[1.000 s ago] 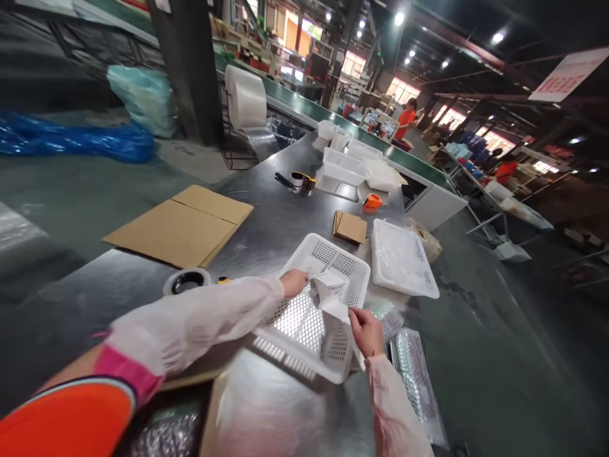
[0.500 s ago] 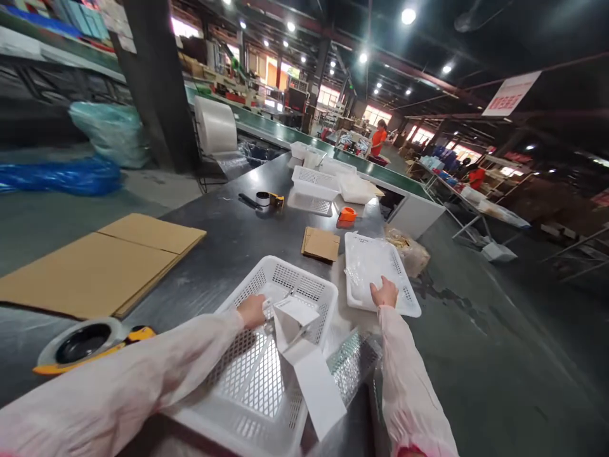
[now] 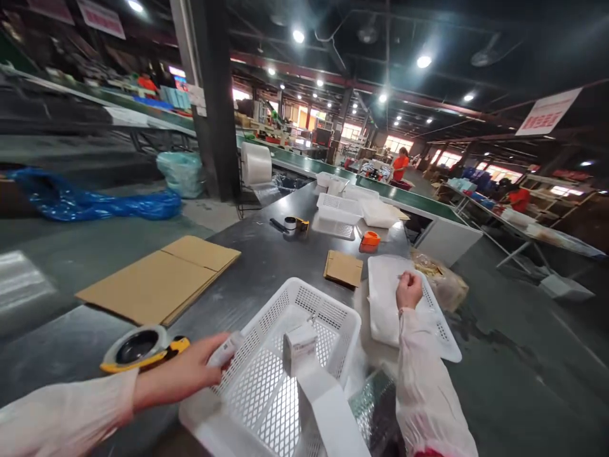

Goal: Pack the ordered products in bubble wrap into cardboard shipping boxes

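Observation:
My left hand [image 3: 183,371] is closed around a small white box [image 3: 225,350] with a printed label, just left of a white perforated plastic basket [image 3: 271,317]. Inside the basket stands a small white carton [image 3: 299,346] with print on it. A long white card strip [image 3: 328,406] stretches from beside the carton over the near right rim. My right hand [image 3: 409,292], its fingers pinched together, is over a shallow white tray [image 3: 450,346] holding clear plastic bags [image 3: 387,298]. A thin edge of plastic shows at its fingertips, though blurred.
Flat brown cardboard [image 3: 152,285] and a tape dispenser [image 3: 136,349] lie left. Small cardboard pieces [image 3: 343,268], an orange tape roll [image 3: 370,240] and another dispenser [image 3: 291,223] sit farther back. Bubble wrap [image 3: 373,400] lies beside the basket. A person in orange [image 3: 400,165] stands beyond the conveyor.
My left hand has come out of the basket to the left with a small white box. My right hand's fingers have gone from spread on the plastic to pinched. The view has swung left.

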A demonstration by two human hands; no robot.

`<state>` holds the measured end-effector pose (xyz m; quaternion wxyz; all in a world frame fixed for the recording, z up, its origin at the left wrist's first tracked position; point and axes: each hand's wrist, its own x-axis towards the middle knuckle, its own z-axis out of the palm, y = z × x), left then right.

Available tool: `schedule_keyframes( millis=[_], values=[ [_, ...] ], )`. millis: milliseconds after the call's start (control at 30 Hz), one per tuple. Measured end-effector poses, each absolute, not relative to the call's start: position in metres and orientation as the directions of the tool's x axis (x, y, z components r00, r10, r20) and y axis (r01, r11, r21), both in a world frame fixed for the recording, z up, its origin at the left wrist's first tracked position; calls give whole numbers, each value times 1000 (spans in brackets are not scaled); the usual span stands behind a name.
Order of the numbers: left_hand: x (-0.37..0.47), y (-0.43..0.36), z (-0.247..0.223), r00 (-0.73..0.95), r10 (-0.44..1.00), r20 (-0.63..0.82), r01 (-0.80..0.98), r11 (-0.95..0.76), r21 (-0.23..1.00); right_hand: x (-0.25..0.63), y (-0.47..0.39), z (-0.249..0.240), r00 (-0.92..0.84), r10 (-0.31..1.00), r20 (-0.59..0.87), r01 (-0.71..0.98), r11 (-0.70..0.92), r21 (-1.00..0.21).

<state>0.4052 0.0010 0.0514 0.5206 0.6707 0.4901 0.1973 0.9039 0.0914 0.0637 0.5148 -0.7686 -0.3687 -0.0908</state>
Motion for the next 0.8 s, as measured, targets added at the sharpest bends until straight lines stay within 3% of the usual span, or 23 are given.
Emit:
schedule_keyframes(
  millis=[100,233,333,400,467,533,600,700,800],
  values=[
    [409,0,74,466,842,-272,377,89,922,866,82,91,630,526,571,682,-21,-731],
    [425,-1,112,366,914,-173,216,97,972,776,50,114,316,789,528,531,314,-787],
    [428,-1,136,362,927,-99,90,70,993,705,17,123,25,901,433,435,380,-816],
    [422,-1,143,474,872,-123,81,95,992,667,-5,128,-134,911,391,423,409,-808],
    [411,-5,142,565,809,-162,106,124,987,635,-27,132,-125,886,446,478,448,-755],
    [397,-14,134,515,835,-192,117,153,981,605,-48,134,66,832,551,577,419,-701],
    [382,-25,125,379,906,-189,96,165,982,573,-67,131,199,831,520,586,325,-742],
    [357,-46,111,354,931,-94,23,92,996,520,-89,118,95,972,217,367,168,-915],
    [326,-64,101,425,905,-31,-42,54,998,474,-99,102,54,998,41,59,38,-998]
  ],
)
